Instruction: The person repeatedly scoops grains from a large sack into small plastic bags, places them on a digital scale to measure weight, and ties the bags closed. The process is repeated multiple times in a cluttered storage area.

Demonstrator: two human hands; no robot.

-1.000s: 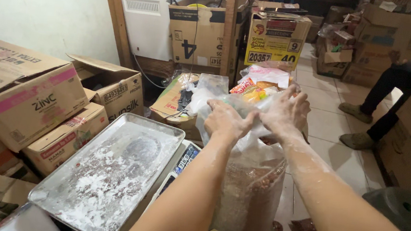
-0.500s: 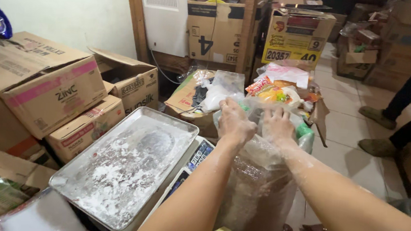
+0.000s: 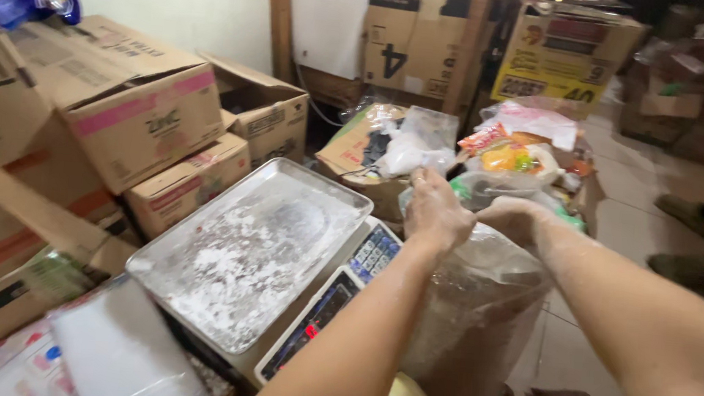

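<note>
Both hands have come closer together since the earlier frames, when the fingers were stretched open above the bag; now they are curled down at the mouth of the clear plastic bag [image 3: 477, 319]. The left hand [image 3: 436, 210] lies with its back up, fingers bent and closed on the gathered plastic at the top of the bag, near the left side of the opening. The right hand [image 3: 516, 219] is just beside it, almost touching, and its fingers also curl into the plastic rim; I cannot tell exactly how the fingertips pinch, because they are hidden behind the hands. Both forearms look dusted with white powder.

The bag stands upright on the floor, just right of the scale, and is filled with a brown grainy material. Its upper part is loose and wrinkled under the hands.

Left of the bag is a digital weighing scale [image 3: 343, 299] with a blue keypad and a red display. On the scale rests a metal tray [image 3: 196, 235], covered with white powder. Cardboard boxes [image 3: 147, 112] are stacked at the left, some with pink tape. Behind the bag lies an open box with snack packets [image 3: 513, 157] and crumpled plastic. At the right edge, another person's shoes [image 3: 690, 215] stand on the tiled floor [image 3: 613, 221].
</note>
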